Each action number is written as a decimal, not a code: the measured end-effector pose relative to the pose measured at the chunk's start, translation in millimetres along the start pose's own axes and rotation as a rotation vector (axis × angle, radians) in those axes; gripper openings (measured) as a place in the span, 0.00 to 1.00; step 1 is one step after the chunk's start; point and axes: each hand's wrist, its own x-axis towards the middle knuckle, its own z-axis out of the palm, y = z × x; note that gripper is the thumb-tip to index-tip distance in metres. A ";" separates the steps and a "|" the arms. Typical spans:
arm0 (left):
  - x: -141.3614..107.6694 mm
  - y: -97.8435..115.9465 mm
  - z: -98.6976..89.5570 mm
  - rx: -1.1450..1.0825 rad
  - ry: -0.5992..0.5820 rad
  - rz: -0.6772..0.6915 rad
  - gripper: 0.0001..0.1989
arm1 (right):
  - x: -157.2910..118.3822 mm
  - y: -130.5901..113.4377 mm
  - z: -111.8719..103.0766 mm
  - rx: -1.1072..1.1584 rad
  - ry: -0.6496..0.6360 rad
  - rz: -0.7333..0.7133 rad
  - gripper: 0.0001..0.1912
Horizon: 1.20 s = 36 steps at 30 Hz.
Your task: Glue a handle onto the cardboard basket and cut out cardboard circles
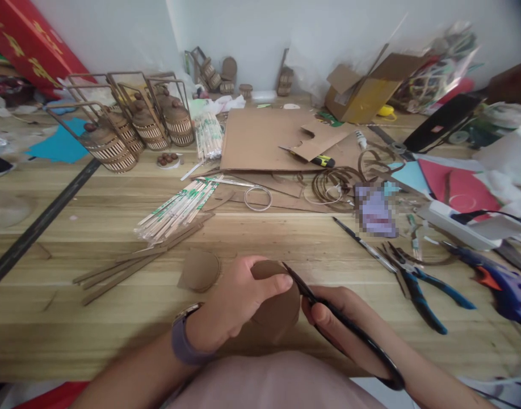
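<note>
My left hand (247, 295), with a watch on its wrist, grips a rounded piece of brown cardboard (280, 312) near the table's front edge. The thumb lies on top of the piece and the fingers go behind it. In my right hand (341, 318) is a pair of black scissors (354, 329), fingers wrapped round the handles. The blade tips are at the upper right edge of the cardboard, close to my left thumb. Left of that hand a round-edged cardboard piece (200, 270) lies flat on the table.
Pliers (414, 284), a pen-like tool (362, 244) and a glue gun (494, 278) lie on the right. Cardboard strips (137, 264) and wrapped chopsticks (179, 207) are on the left. Behind are a cardboard sheet (260, 136), a utility knife (324, 161) and several small lanterns (116, 147).
</note>
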 end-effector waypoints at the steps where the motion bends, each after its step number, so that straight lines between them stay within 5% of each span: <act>1: -0.3 -0.3 0.1 0.001 0.000 0.003 0.19 | -0.3 -1.1 -0.3 -0.003 -0.001 -0.001 0.34; 17: -1.5 -4.0 -4.5 0.082 0.014 0.019 0.21 | 0.2 -5.6 -1.7 0.015 -0.043 0.094 0.38; 36: -2.1 1.6 -4.1 0.049 -0.046 0.033 0.16 | 4.6 -0.5 1.1 0.026 -0.024 -0.009 0.35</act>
